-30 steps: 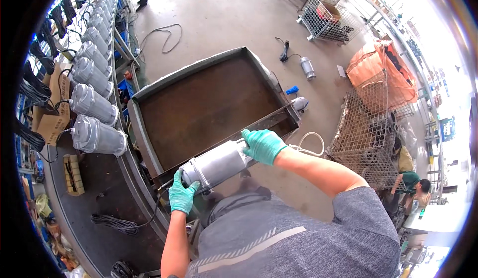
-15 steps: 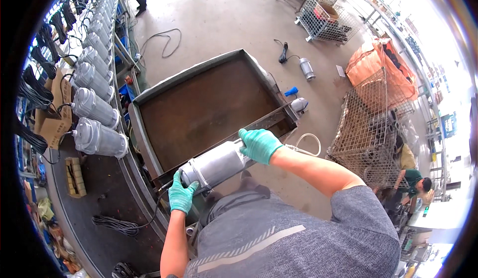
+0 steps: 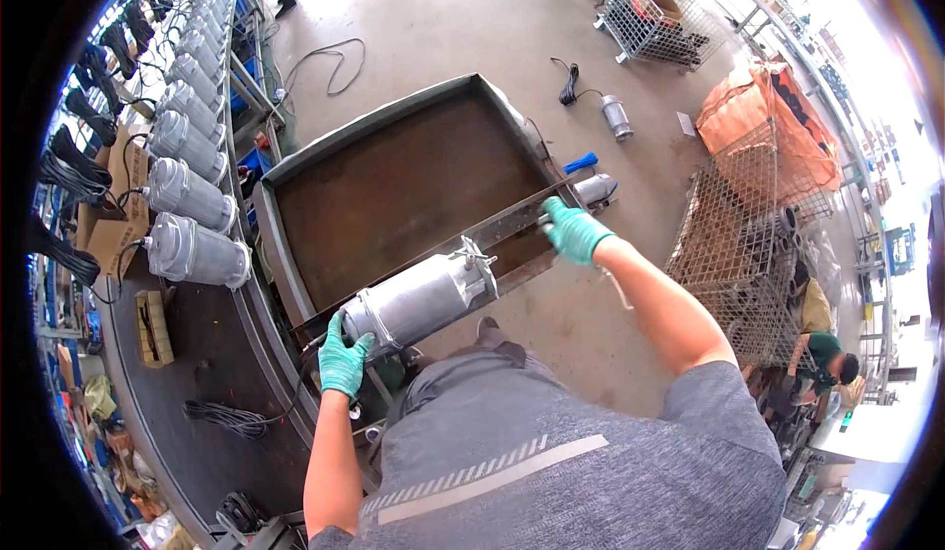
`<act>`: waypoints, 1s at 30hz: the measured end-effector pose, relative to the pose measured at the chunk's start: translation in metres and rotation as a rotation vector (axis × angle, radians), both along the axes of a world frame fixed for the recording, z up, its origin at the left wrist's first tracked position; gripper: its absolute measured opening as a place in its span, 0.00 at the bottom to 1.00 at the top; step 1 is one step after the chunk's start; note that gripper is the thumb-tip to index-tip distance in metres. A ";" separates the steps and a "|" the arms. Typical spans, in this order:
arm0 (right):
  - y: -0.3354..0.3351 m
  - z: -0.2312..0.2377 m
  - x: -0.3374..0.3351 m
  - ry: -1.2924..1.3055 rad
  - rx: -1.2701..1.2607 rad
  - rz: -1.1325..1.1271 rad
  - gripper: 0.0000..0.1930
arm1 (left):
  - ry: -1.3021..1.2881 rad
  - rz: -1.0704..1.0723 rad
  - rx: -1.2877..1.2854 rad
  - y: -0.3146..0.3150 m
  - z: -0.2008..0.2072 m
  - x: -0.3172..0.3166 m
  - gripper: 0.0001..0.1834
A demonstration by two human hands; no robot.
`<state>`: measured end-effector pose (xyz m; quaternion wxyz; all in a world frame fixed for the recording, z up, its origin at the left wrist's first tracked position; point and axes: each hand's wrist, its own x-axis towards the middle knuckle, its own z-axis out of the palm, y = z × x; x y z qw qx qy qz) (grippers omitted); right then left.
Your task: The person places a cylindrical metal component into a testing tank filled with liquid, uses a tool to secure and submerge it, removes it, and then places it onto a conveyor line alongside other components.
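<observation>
A grey cylindrical motor, apparently a submersible pump (image 3: 413,304), lies on its side across the near edge of a metal tank. Its bare right end shows a flange with prongs. My left hand (image 3: 344,358), in a green glove, grips the left end, thumb on top, where a black cable (image 3: 236,417) leads down to the bench. My right hand (image 3: 576,231), gloved too, is off the motor, above the rail at the tank's right corner. Its fingers are curled, and what they hold is hidden. A pale hose (image 3: 620,290) shows below that wrist.
The wide tank (image 3: 364,127) has a brown inside. Along the left conveyor (image 3: 246,353) stand several similar motors (image 3: 192,252) with coiled cables. Another motor (image 3: 595,190) lies by the tank's right corner, one more (image 3: 616,117) on the floor. Wire cages (image 3: 728,255) and a crouching person (image 3: 822,363) are at right.
My right hand has left the motor's right end and moved right and up, baring the flange. My left hand keeps its hold. The view has shifted slightly.
</observation>
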<state>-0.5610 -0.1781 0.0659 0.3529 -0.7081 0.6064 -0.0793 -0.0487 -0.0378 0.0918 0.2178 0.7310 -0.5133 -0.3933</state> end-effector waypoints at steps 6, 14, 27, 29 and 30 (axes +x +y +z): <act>-0.046 -0.058 -0.079 0.681 0.016 0.011 0.12 | -0.075 -0.028 -0.016 -0.007 0.003 -0.004 0.43; -0.085 -0.046 -0.043 0.732 -0.007 -0.152 0.13 | -0.082 0.005 -0.004 0.003 0.017 -0.003 0.43; 0.030 0.002 0.071 -0.404 0.001 0.123 0.46 | -0.282 0.188 -0.272 0.029 -0.007 0.025 0.24; 0.047 0.018 0.107 -0.584 0.190 0.034 0.49 | -0.610 0.209 -0.411 0.031 -0.019 0.061 0.18; 0.049 0.004 0.113 -0.668 0.151 0.025 0.49 | -0.630 0.232 -0.348 0.034 -0.028 0.080 0.18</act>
